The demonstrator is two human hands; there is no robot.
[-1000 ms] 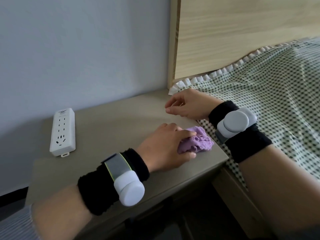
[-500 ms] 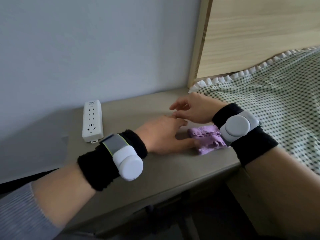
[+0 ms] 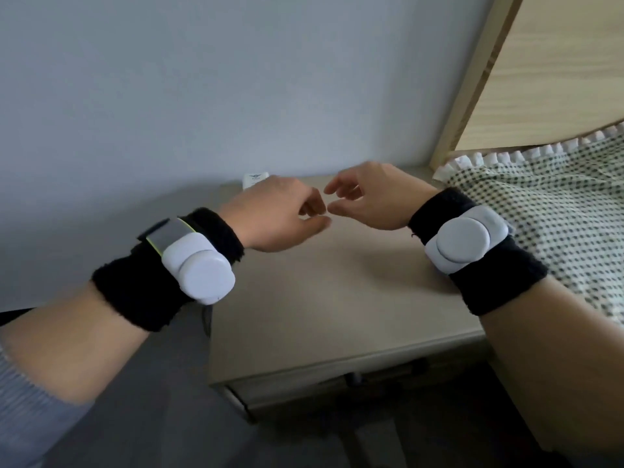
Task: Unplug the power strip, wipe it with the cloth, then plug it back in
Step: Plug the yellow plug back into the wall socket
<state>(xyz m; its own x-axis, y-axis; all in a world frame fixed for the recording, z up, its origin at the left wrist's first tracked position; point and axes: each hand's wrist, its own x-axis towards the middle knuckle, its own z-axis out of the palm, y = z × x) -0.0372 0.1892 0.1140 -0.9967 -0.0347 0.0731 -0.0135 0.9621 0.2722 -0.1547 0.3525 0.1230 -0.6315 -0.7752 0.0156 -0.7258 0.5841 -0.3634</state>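
Only the far end of the white power strip shows on the beige nightstand, close to the wall; my left hand hovers over the rest and hides it. That hand's fingers are loosely curled and hold nothing. My right hand hangs just to its right, fingers relaxed and empty, the fingertips of both hands almost meeting. The purple cloth is not in view. No cable or plug shows.
A grey wall runs behind the nightstand. A wooden headboard and a bed with a dotted, ruffle-edged cover border it on the right. A drawer front sits under the top, with dark floor to the left.
My left hand let go of the purple cloth and rose toward the power strip. My right hand lifted too. The view swung left, and the cloth dropped out of sight.
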